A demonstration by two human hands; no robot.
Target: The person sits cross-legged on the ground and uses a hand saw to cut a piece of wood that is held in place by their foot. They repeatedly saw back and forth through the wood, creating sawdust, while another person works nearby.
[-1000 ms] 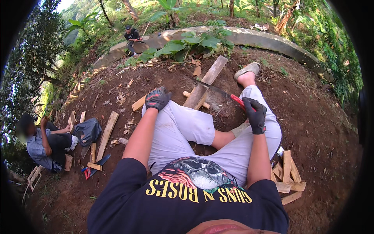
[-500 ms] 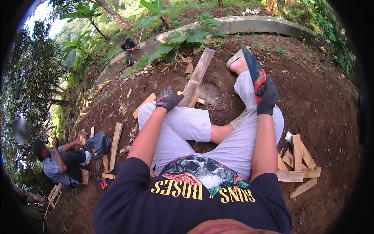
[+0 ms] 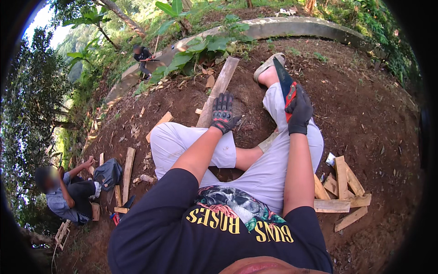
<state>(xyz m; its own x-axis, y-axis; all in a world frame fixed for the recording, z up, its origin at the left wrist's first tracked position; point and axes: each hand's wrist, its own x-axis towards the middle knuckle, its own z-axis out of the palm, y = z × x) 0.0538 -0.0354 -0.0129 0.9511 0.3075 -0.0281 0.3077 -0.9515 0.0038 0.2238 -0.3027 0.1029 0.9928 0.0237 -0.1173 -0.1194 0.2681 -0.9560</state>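
A long wooden plank [image 3: 223,75] slants away from my left knee toward the leafy plants. Over its near part lies my left hand [image 3: 223,114], in a black glove with red marks, fingers stretched out flat along the wood. The plank's near end is hidden by that hand and my leg. My right hand [image 3: 300,112], also gloved in black, is closed round the red handle of a handsaw [image 3: 283,78] above my right shin. The saw's dark blade points up and away, apart from the plank.
Cut wood pieces [image 3: 340,205] are heaped on the soil to my right. At left, a seated person [image 3: 68,192] is beside a dark bag [image 3: 109,174] and a loose board [image 3: 128,169]. Another person [image 3: 143,59] sits near the low curved wall [image 3: 296,28].
My left hand has moved right from beside my knee onto the plank, its fingers opening out. The saw stays in my right hand, and the view has shifted slightly.
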